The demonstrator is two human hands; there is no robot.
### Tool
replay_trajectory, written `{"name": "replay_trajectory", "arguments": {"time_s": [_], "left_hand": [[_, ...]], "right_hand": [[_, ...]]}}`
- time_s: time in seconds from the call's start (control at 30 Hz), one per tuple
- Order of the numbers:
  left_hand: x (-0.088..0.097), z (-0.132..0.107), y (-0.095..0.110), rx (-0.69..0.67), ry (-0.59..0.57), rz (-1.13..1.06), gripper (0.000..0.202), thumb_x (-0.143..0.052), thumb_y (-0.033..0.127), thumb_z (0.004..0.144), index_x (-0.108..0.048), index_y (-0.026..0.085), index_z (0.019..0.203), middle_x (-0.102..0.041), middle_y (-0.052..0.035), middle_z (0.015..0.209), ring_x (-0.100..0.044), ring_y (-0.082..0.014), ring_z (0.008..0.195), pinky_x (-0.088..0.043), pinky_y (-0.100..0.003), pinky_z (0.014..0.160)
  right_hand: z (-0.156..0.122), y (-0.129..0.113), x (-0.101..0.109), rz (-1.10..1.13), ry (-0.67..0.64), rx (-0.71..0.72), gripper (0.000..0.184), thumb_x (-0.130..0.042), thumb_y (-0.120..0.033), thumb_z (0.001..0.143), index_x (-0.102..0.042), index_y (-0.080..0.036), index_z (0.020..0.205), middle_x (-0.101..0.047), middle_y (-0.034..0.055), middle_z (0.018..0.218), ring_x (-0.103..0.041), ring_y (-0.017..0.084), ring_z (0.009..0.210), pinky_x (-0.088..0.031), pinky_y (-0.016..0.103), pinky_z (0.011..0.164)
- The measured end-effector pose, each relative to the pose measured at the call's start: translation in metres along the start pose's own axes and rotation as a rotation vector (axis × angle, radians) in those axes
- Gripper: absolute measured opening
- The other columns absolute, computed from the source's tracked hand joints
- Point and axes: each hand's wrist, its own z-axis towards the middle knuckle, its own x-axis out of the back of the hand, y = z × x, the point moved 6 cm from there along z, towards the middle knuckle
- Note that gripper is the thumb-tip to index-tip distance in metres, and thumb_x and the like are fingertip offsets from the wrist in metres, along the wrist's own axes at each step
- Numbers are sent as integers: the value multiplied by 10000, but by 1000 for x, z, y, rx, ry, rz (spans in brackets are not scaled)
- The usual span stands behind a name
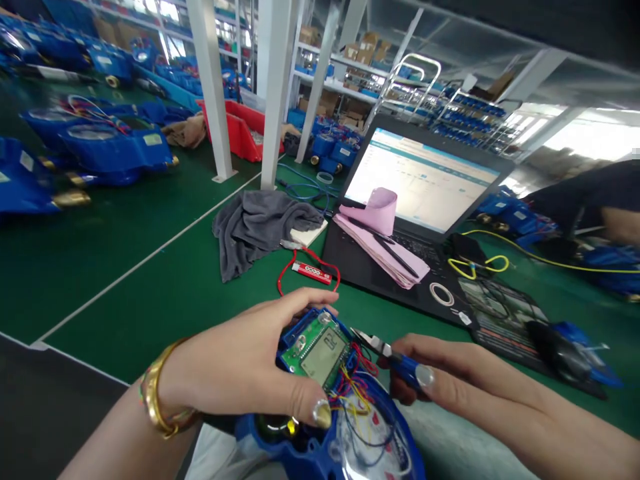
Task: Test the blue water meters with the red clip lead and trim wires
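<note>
My left hand (250, 367) is wrapped round a green display board (306, 352) set in a blue frame, thumb on the near side and fingers on the far side. Its grey LCD screen faces up and shows digits. Thin red, yellow and dark wires (361, 401) run from the board into a blue meter housing (295, 460), which rests at my lap with a clear round cover. In my right hand (460, 377) is a pair of wire cutters (407, 370) with blue handles; its jaws point left, close beside the board's right edge and the red wires.
Beyond my hands lies an open laptop (400, 260) with pink cloth and a black pen on it. A grey cloth (260, 227), a red-corded lanyard (313, 272) and a mouse (560, 350) are on the green table. Blue meters (115, 147) stand left; another person's arm (620, 223) shows right.
</note>
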Motion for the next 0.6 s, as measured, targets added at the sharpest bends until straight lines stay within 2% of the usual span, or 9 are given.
{"name": "replay_trajectory", "arguments": {"time_s": [0.17, 0.3, 0.4, 0.53, 0.6], "left_hand": [[-1, 6, -3, 20, -33, 32, 831, -795, 437, 613, -375, 338, 1322, -652, 9, 1140, -621, -251, 1024, -521, -329, 854], [4, 11, -3, 67, 45, 31, 800, -778, 437, 618, -402, 323, 1314, -619, -17, 1210, -594, -286, 1080, -532, -340, 833], [5, 13, -2, 116, 50, 76, 797, -768, 460, 607, -419, 313, 1308, -595, -36, 1248, -571, -310, 1111, -534, -358, 832], [7, 15, -2, 154, 64, 84, 790, -770, 474, 598, -425, 339, 1296, -597, -22, 1244, -573, -305, 1108, -536, -353, 819], [7, 16, -2, 158, 67, 92, 774, -773, 471, 601, -435, 342, 1285, -614, -14, 1214, -582, -297, 1090, -538, -344, 808]], "right_hand": [[3, 0, 4, -98, 0, -43, 472, -504, -706, 734, -719, -352, 960, -720, -29, 930, -640, 259, 844, -545, 345, 709], [8, 3, 11, -237, 19, -73, 494, -492, -716, 735, -706, -358, 1001, -698, -34, 1072, -614, 283, 997, -542, 357, 767], [11, 2, 11, -312, -23, -61, 461, -474, -690, 765, -690, -373, 1021, -681, -46, 1128, -598, 284, 1055, -544, 354, 767], [14, 1, 12, -338, -20, -50, 420, -444, -692, 775, -690, -377, 905, -692, -59, 1094, -622, 274, 1011, -550, 343, 713], [16, 1, 11, -353, -72, -26, 393, -429, -666, 796, -680, -375, 874, -703, -58, 1051, -645, 256, 942, -555, 330, 676]]}}
